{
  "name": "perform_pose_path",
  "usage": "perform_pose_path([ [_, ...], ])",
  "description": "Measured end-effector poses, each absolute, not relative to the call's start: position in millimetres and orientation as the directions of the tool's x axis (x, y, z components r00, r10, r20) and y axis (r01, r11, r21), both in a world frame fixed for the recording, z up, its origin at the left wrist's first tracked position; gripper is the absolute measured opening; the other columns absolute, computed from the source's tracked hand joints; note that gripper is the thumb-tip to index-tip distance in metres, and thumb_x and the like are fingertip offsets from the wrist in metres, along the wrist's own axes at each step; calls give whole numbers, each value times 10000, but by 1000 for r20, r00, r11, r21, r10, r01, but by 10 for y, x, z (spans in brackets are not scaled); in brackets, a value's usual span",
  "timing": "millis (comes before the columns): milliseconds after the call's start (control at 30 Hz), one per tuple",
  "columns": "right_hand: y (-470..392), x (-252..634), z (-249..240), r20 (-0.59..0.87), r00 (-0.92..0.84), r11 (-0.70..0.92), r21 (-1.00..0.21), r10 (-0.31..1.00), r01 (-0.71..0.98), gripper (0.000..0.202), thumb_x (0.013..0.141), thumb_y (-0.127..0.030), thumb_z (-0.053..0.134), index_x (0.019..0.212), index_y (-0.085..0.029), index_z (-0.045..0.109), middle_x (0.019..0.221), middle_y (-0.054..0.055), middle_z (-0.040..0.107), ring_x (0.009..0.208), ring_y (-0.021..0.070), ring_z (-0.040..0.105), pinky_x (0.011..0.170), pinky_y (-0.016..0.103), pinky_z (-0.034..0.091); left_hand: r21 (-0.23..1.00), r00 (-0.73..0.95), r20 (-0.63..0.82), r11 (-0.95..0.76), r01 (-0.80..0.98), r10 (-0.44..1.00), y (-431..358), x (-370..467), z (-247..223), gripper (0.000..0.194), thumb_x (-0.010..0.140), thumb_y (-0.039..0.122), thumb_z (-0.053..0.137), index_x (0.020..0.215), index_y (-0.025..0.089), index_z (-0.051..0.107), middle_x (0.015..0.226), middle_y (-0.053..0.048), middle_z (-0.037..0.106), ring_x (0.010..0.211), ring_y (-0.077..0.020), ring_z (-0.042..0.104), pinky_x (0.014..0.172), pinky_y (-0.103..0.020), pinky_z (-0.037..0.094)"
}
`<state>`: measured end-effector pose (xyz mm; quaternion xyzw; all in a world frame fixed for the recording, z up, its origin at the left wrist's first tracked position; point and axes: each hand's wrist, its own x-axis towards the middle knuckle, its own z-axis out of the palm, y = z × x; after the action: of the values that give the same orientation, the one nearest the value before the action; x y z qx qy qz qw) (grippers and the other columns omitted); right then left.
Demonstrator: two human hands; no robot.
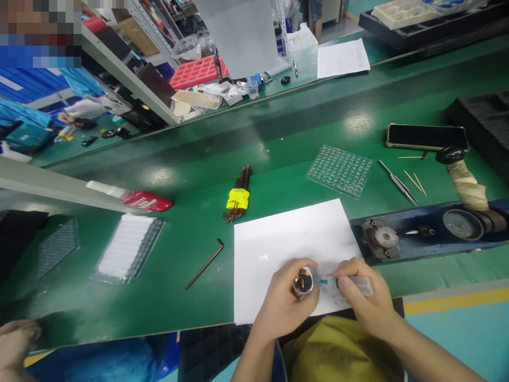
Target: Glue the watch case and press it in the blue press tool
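My left hand (289, 291) is closed around a small round watch case (303, 281) with a dark face and a shiny metal rim, held above a white paper sheet (274, 249). Just to its right, my right hand (366, 294) grips a translucent syringe (361, 285) between thumb and fingers. The syringe's teal needle hub (324, 281) points left at the watch case. A small gap seems to lie between the needle and the case; whether they touch I cannot tell. Faint handwriting shows on the paper beneath my right hand.
Right of the paper stands a blue metal fixture (417, 254); beyond it lie tweezers (397, 183), toothpicks and a phone (427, 137). Ahead are a clear blister tray (340, 171) and a yellow-held hex key set (237, 199). A loose hex key (204, 264) and red bottle (147, 201) lie left. Another person's hand (18, 342) rests at far left.
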<state>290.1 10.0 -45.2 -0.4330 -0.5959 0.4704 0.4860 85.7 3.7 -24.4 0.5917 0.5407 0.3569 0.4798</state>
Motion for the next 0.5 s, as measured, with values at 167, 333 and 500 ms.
perform_pose_path([
  [167, 117, 2873, -425, 250, -116, 257, -965, 961, 50, 103, 1029, -199, 643, 982, -241, 724, 745, -26, 690, 592, 130, 636, 567, 199, 498, 954, 161, -91, 40, 296, 983, 45, 854, -259, 401, 808, 111, 641, 1171, 258, 728, 1004, -1, 722, 899, -189, 682, 818, -285, 522],
  [333, 117, 2851, -391, 252, -63, 257, -962, 966, 93, 119, 1015, -185, 649, 953, -253, 724, 727, -45, 689, 566, 113, 633, 541, 171, 485, 961, 146, -96, 54, 270, 985, 38, 853, -256, 397, 811, 115, 639, 1172, 256, 727, 996, 0, 719, 887, -187, 680, 828, -290, 524],
  [500, 131, 2866, -387, 220, -93, 229, -968, 971, 104, 165, 1027, -212, 630, 887, -239, 711, 691, -44, 665, 549, 113, 608, 528, 177, 466, 963, 142, -109, 69, 262, 984, 30, 864, -266, 406, 809, 111, 650, 1182, 250, 731, 1029, -12, 723, 940, -198, 693, 867, -295, 522],
])
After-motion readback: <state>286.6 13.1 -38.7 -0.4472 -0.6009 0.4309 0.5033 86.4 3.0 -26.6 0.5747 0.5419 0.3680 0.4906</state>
